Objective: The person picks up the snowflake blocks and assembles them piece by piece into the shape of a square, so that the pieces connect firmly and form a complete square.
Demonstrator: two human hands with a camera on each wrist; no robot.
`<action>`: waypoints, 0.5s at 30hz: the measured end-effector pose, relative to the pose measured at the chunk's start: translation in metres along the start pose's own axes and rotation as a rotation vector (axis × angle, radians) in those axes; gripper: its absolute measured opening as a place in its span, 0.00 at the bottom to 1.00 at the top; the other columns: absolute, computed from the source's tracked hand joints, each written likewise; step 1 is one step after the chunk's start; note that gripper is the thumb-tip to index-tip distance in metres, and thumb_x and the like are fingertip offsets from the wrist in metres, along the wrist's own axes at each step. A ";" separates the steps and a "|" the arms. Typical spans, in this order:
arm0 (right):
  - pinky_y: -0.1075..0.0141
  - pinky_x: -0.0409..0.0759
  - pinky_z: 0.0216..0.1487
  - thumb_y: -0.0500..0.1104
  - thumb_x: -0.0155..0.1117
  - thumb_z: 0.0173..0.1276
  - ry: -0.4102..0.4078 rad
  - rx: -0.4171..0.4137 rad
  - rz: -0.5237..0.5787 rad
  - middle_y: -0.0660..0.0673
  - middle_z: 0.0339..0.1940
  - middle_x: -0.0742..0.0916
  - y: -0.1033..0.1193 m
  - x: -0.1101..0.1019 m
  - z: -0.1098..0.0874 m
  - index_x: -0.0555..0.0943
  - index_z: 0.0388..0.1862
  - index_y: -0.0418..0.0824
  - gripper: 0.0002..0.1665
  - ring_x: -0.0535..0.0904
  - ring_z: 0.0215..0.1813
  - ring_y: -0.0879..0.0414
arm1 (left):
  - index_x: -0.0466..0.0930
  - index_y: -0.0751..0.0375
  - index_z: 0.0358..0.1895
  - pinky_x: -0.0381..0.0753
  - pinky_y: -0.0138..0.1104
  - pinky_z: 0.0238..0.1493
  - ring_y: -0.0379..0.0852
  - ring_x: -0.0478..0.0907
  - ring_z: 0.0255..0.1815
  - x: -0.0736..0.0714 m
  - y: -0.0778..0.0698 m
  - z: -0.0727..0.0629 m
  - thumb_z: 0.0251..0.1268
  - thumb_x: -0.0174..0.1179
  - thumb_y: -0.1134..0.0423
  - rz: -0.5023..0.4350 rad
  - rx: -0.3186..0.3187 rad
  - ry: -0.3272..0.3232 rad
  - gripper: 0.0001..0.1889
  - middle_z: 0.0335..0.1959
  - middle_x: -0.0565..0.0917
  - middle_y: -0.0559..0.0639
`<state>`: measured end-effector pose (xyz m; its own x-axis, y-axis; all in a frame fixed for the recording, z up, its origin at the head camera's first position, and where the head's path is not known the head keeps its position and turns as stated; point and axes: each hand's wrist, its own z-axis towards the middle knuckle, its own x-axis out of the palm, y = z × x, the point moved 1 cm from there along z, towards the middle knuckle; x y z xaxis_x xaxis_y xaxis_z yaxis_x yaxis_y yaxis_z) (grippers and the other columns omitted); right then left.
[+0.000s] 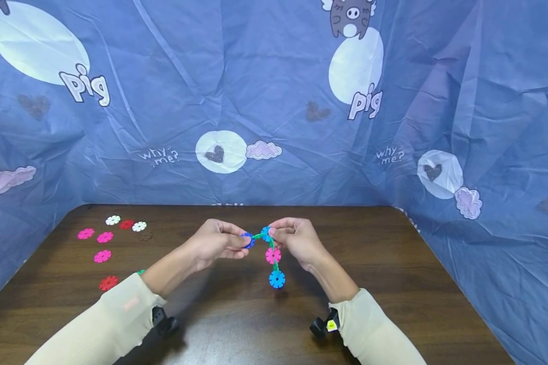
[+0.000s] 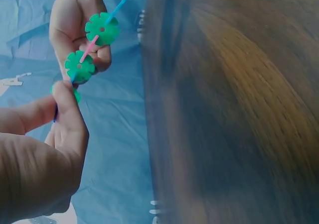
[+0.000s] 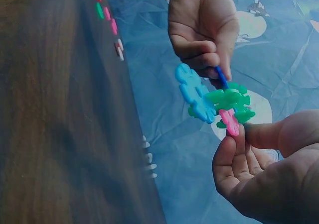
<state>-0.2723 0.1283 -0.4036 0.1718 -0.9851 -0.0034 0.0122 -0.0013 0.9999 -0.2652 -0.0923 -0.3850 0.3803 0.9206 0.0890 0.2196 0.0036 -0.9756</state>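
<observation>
At the far left of your table [image 1: 438, 314], note the loose flower-shaped discs, lying flat: a pink disc [image 1: 86, 233], two more pink ones to its right, a red disc [image 1: 108, 283] nearer you, then a white disc [image 1: 112, 220], a second red, a second white and a brown disc [image 1: 145, 236]. Your left sleeve [image 1: 105, 324] partly obstructs a green disc [image 1: 140, 272]; a black device [image 1: 164, 322] sits at its cuff.

Right of these, your left hand [image 1: 214, 243] pinches the dark blue disc [image 1: 251, 243], the left end of a linked chain held above the table, well apart from the loose pieces. Green discs [image 2: 102, 29] join its coloured ones. Your right hand [image 1: 299, 241] pinches the chain at the upper light blue disc [image 1: 266, 233], fingertips covering part of it. Below hang a pink link [image 1: 273, 255] and the lower light blue disc [image 1: 277, 279].

Your right sleeve [image 1: 374, 324] carries a second black device [image 1: 318, 328]. A printed blue curtain [image 1: 507, 126] encloses the table's far side and both flanks.
</observation>
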 end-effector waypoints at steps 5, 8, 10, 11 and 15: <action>0.66 0.83 0.33 0.30 0.66 0.70 0.001 0.014 -0.010 0.46 0.26 0.86 -0.001 0.004 -0.001 0.83 0.44 0.26 0.06 0.80 0.27 0.58 | 0.77 0.84 0.49 0.88 0.35 0.37 0.45 0.87 0.28 -0.002 0.000 0.000 0.66 0.63 0.78 -0.006 -0.014 0.003 0.12 0.29 0.88 0.58; 0.67 0.82 0.32 0.29 0.66 0.70 -0.004 0.019 -0.008 0.46 0.26 0.86 0.000 0.006 -0.001 0.83 0.44 0.26 0.06 0.80 0.26 0.58 | 0.78 0.84 0.48 0.88 0.35 0.36 0.45 0.86 0.28 -0.003 0.000 0.001 0.67 0.63 0.78 -0.009 -0.007 0.015 0.11 0.29 0.87 0.57; 0.67 0.82 0.31 0.29 0.65 0.71 -0.003 0.018 -0.007 0.46 0.26 0.86 0.001 0.007 -0.002 0.83 0.44 0.26 0.06 0.80 0.26 0.58 | 0.78 0.84 0.47 0.88 0.35 0.36 0.46 0.87 0.28 -0.003 0.000 0.001 0.66 0.63 0.79 -0.014 0.001 0.020 0.10 0.29 0.87 0.57; 0.68 0.82 0.31 0.29 0.65 0.70 -0.002 0.018 -0.002 0.46 0.26 0.86 0.001 0.006 -0.002 0.83 0.44 0.26 0.06 0.80 0.26 0.58 | 0.78 0.83 0.47 0.88 0.35 0.37 0.45 0.86 0.28 -0.003 0.000 0.001 0.66 0.62 0.79 -0.017 0.004 0.020 0.10 0.29 0.87 0.57; 0.68 0.83 0.32 0.28 0.65 0.70 -0.001 0.013 0.027 0.47 0.26 0.87 0.003 0.004 -0.002 0.82 0.45 0.24 0.07 0.81 0.26 0.59 | 0.78 0.83 0.49 0.88 0.35 0.39 0.45 0.87 0.29 -0.005 0.000 0.003 0.67 0.62 0.79 -0.022 0.018 0.033 0.11 0.31 0.88 0.58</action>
<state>-0.2695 0.1245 -0.4002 0.1713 -0.9849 0.0240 -0.0049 0.0235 0.9997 -0.2699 -0.0957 -0.3863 0.4051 0.9068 0.1164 0.2119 0.0308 -0.9768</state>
